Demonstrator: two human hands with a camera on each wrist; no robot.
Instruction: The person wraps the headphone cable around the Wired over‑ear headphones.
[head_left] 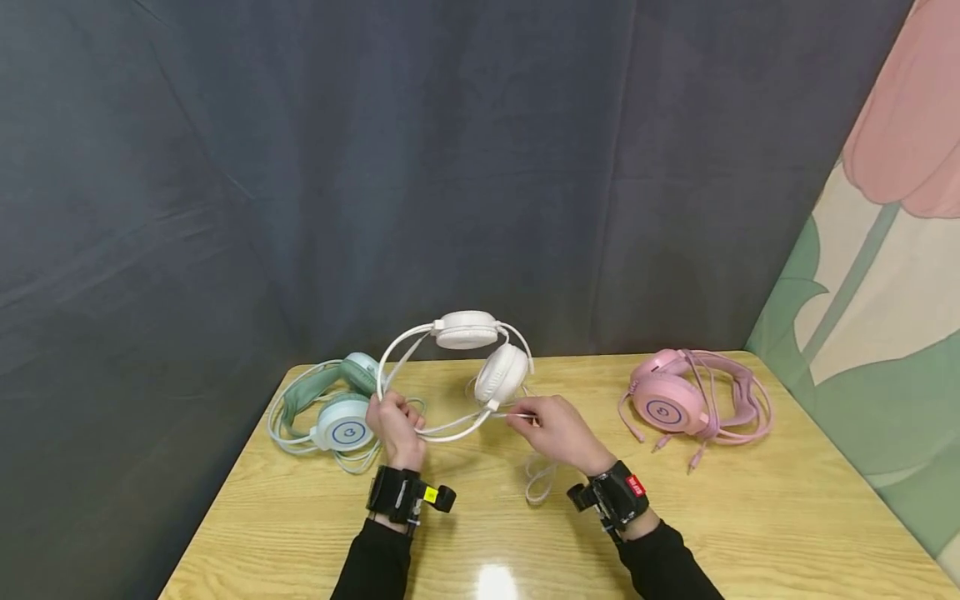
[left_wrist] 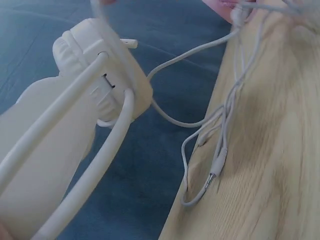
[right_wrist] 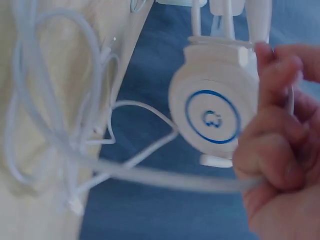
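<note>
Both grips on white headset [head_left: 480,367]

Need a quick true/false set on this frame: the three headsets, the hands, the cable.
1. The white over-ear headset is held above the wooden table by both hands. True.
2. The pink headset lies to the left of the white one. False: it lies to the right, untouched.
3. The right hand pinches the thin white cable. True.
4. The mint-green headset is in the right hand. False: it lies on the table by the left hand, which grips the white headband.
5. The cable's plug end rests on the table. True.
</note>
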